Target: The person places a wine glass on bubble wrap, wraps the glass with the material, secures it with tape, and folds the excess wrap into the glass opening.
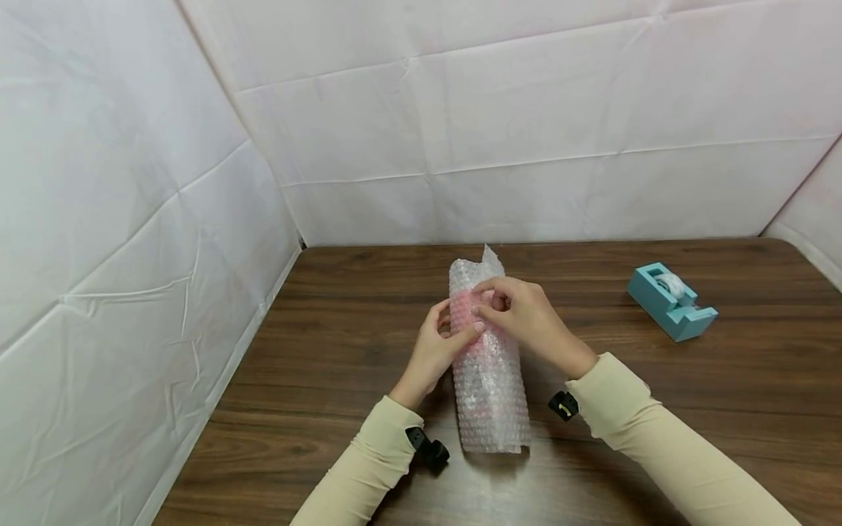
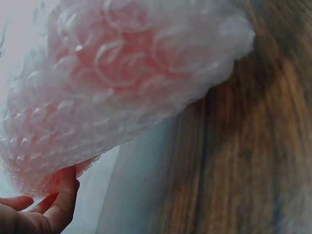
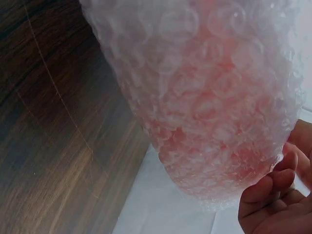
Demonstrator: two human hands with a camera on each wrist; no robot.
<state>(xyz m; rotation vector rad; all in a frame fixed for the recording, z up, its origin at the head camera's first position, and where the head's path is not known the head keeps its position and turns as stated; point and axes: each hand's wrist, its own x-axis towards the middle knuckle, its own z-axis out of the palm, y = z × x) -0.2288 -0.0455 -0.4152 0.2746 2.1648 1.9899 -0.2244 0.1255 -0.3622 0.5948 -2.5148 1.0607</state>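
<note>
A long bundle of clear bubble wrap (image 1: pixel 490 398) lies lengthwise on the table, with something pink showing through its layers. My left hand (image 1: pixel 434 354) grips the bundle's left side, its thumb lying across the top and its fingers round the edge. On the upper part, my right hand (image 1: pixel 526 314) has thumb and forefinger bent together at the wrap's surface, close to the left thumb. In the right wrist view, the curled fingers of the right hand (image 3: pixel 278 195) are at the edge of the wrap (image 3: pixel 214 107). What is inside the bundle is blurred by the bubbles.
A light blue tape dispenser (image 1: pixel 677 307) with a roll of clear tape stands on the brown wooden table (image 1: pixel 355 321), to the right of the bundle. White cloth walls (image 1: pixel 513 124) enclose the table at the back and sides.
</note>
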